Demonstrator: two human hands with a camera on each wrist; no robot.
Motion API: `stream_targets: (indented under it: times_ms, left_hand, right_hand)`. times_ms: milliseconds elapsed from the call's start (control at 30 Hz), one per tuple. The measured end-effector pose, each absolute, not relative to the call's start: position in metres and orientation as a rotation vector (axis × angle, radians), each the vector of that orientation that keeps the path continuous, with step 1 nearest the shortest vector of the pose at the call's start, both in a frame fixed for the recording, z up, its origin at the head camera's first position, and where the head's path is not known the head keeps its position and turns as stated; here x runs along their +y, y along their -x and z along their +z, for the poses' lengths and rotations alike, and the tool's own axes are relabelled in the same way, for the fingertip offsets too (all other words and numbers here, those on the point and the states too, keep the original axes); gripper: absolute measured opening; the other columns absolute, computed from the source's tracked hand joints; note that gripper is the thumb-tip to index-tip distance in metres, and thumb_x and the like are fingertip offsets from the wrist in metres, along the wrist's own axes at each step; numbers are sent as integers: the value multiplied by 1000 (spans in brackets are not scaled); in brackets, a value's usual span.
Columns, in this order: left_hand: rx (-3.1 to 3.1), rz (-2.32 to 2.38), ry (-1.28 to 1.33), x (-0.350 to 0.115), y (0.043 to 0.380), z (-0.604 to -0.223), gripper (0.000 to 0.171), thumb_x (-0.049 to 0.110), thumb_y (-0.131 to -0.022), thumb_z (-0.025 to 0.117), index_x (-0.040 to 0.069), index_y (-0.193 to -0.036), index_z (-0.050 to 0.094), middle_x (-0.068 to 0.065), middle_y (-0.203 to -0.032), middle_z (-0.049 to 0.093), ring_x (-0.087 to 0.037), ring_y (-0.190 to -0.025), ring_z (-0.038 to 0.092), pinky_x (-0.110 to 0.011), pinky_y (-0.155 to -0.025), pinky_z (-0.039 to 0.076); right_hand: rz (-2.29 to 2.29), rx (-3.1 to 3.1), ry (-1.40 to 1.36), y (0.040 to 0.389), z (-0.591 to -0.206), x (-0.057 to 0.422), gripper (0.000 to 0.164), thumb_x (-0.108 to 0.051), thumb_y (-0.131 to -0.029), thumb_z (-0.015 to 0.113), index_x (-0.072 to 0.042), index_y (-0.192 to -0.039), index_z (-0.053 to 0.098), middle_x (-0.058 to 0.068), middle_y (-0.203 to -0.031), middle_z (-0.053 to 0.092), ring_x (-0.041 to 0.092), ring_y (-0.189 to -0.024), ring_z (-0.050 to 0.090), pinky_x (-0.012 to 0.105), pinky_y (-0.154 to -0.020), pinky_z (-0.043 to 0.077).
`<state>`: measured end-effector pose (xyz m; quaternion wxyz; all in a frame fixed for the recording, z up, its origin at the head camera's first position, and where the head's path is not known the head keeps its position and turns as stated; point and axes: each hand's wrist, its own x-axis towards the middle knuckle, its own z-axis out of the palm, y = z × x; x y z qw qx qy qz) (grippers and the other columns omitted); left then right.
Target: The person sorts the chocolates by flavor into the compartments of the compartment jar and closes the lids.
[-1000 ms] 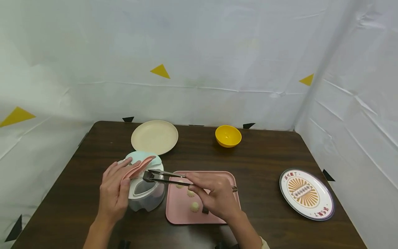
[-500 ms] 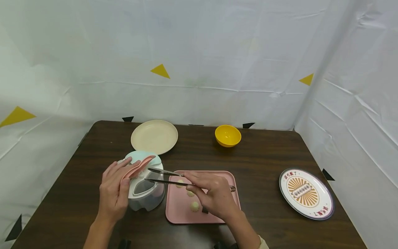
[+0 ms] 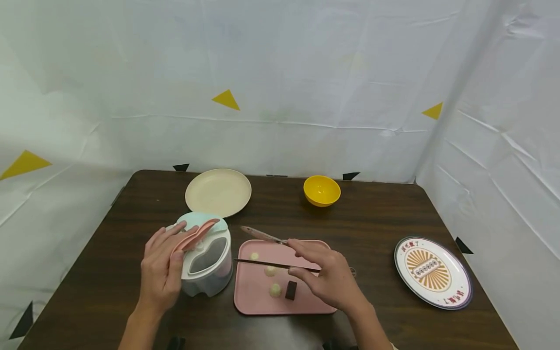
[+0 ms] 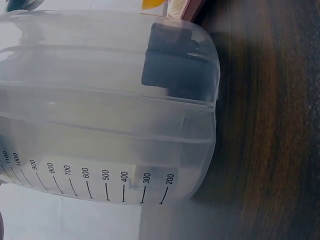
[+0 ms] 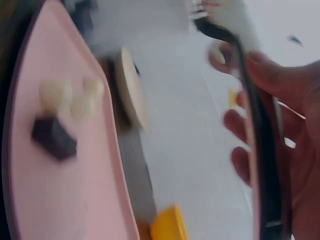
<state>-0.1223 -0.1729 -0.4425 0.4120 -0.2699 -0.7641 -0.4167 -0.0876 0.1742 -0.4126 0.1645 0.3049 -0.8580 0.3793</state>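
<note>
My left hand [image 3: 158,270] holds up the pink flap [image 3: 200,235] of a lidded food storage container [image 3: 207,282], thumb in front and fingers over the lid. Through the clear wall in the left wrist view, dark blocks [image 4: 177,65] show low inside, beyond printed volume marks. My right hand [image 3: 336,276] grips metal food tongs [image 3: 264,236] over the pink tray [image 3: 258,307]. Their arms stand well apart, with nothing between the tips. On that tray lie a dark block [image 3: 290,290] and several pale round pieces [image 3: 275,290]. The right wrist view is blurred.
A cream plate [image 3: 218,193] sits behind the container, and a yellow bowl [image 3: 322,191] stands at the table's back. On the right lies a white patterned plate [image 3: 433,272]. White sheeting [image 3: 280,73] surrounds the dark wooden table [image 3: 372,228].
One second ago the tongs held a dark block above the container's opening; half a second ago they had let it go. Now they have moved right, spread wider, over the tray. My left hand stays put.
</note>
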Motion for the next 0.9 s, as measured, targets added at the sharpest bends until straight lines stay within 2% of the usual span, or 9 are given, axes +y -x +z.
stream_targets:
  times_ms: [100, 233, 367, 467, 633, 900]
  left_hand:
    - [-1922, -1049, 680, -173, 123, -443, 35, 17, -96, 45, 2, -115, 71, -14, -114, 70, -34, -118, 59, -48, -110, 25]
    - [-1936, -1048, 675, -173, 123, -443, 36, 17, -96, 45, 2, -115, 70, -14, -115, 70, -34, -118, 58, -49, -110, 25]
    - [-1937, -1048, 672, -173, 123, -444, 35, 17, -96, 45, 2, -115, 70, -14, -115, 70, -34, -119, 58, -49, -110, 25]
    - [-1933, -1040, 671, -174, 122, -444, 35, 17, -96, 45, 2, -115, 71, -14, -114, 70, -34, -118, 59, -49, -110, 26]
    - [-1938, -1031, 669, -174, 122, -445, 36, 17, -96, 44, 2, -115, 70, -14, -115, 70, -34, -118, 59, -49, -110, 26]
    - [-1932, -1025, 666, -174, 122, -445, 36, 16, -95, 45, 1, -115, 71, -14, -113, 70, -33, -117, 59, -48, -110, 26]
  right_hand:
    - [1047, -2623, -747, 80, -413, 197, 58, -18, -80, 81, -23, -135, 62, -13, -115, 68, 5, -89, 62, 29, -72, 53]
    - [932, -2804, -677, 74, -416, 222, 51, -22, -79, 82, -24, -128, 67, -16, -99, 70, 3, -78, 60, 27, -63, 47]
    - [860, -2926, -680, 70, -420, 238, 47, -24, -79, 82, -23, -124, 70, -16, -90, 68, 1, -60, 50, 23, -56, 39]
    - [857, -3008, -664, 69, -423, 244, 46, -24, -78, 82, -24, -123, 70, -20, -81, 64, 1, -54, 43, 23, -54, 36]
    - [906, -3061, -659, 68, -429, 248, 44, -24, -79, 81, -25, -122, 71, -22, -80, 63, 2, -65, 52, 25, -59, 38]
    - [980, -3084, -639, 68, -433, 249, 40, -28, -81, 79, -26, -121, 72, -22, -83, 66, 0, -67, 52, 26, -59, 40]
